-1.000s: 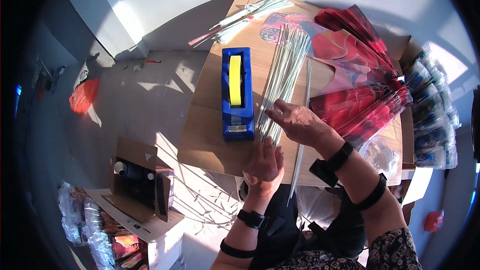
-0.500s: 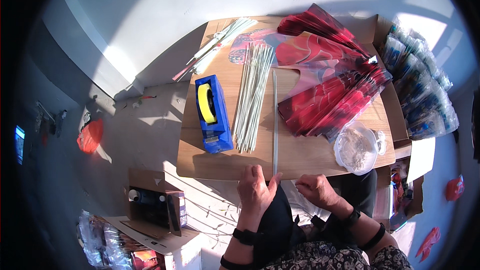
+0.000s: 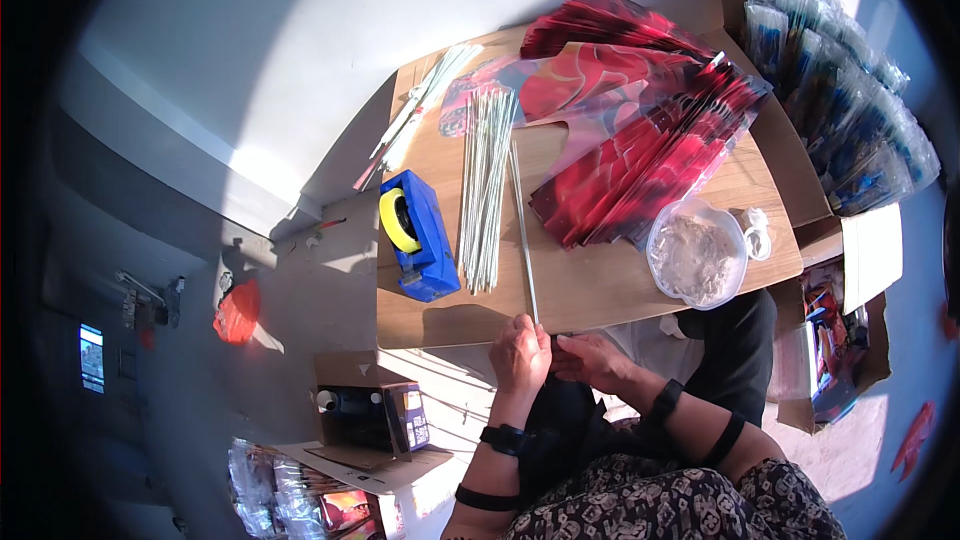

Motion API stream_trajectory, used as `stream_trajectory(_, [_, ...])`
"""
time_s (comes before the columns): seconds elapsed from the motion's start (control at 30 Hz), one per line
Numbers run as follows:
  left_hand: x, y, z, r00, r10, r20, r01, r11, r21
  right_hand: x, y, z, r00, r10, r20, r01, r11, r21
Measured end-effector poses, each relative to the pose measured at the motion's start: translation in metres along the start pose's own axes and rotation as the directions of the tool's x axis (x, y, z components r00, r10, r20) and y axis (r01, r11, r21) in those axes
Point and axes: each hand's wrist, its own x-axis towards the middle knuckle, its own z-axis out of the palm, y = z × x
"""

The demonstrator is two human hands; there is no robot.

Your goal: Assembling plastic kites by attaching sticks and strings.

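Note:
My left hand point(image 3: 520, 354) is at the table's front edge, fingers closed round the near end of a pair of thin white sticks point(image 3: 525, 235). These sticks lie along the tabletop, pointing away from me. Close beside it on the right is my right hand point(image 3: 594, 362), its fingers pinched together; anything between them is too small to make out. Left of the held sticks lies a bundle of similar sticks point(image 3: 485, 205). A blue tape dispenser point(image 3: 431, 252) with a yellow roll stands left of that bundle.
Glossy red printed sheets point(image 3: 640, 155) fan across the wooden table point(image 3: 600, 285). A clear plastic tub point(image 3: 742, 275) with pale contents sits at the right. More white sticks point(image 3: 420, 110) lie far left. Cartons point(image 3: 365, 420) stand below left and right, with plastic-wrapped packs point(image 3: 840, 110) beyond.
My left hand has closed on the near end of the sticks, which now slant slightly. My right hand has come left, close to it. The whole view has turned a little.

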Motion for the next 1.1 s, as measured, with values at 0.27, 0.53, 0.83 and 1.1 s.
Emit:
stream_trajectory(0.27, [-0.025, -0.006, -0.016, 0.998, -0.05, -0.026, 0.04, 0.953, -0.299, 0.009, -0.002, 0.022, 0.997, 0.062, -0.041, -0.054, 0.98, 0.19])
stream_trajectory(0.53, [0.013, -0.005, -0.022, 0.871, -0.272, 0.41, 0.489, 0.568, -0.663, -0.02, -0.005, 0.032, 0.998, -0.024, 0.058, 0.014, 0.988, 0.154])
stream_trajectory(0.83, [0.033, 0.061, -0.014, 0.858, -0.231, 0.458, 0.479, 0.044, -0.877, -0.047, 0.009, 0.009, 0.996, -0.077, 0.044, 0.034, 0.791, 0.611])
stream_trajectory(1.1, [0.011, 0.105, -0.009, 0.896, -0.179, 0.407, 0.378, -0.175, -0.909, -0.018, -0.007, 0.004, 0.837, -0.506, 0.209, 0.016, 0.405, 0.914])
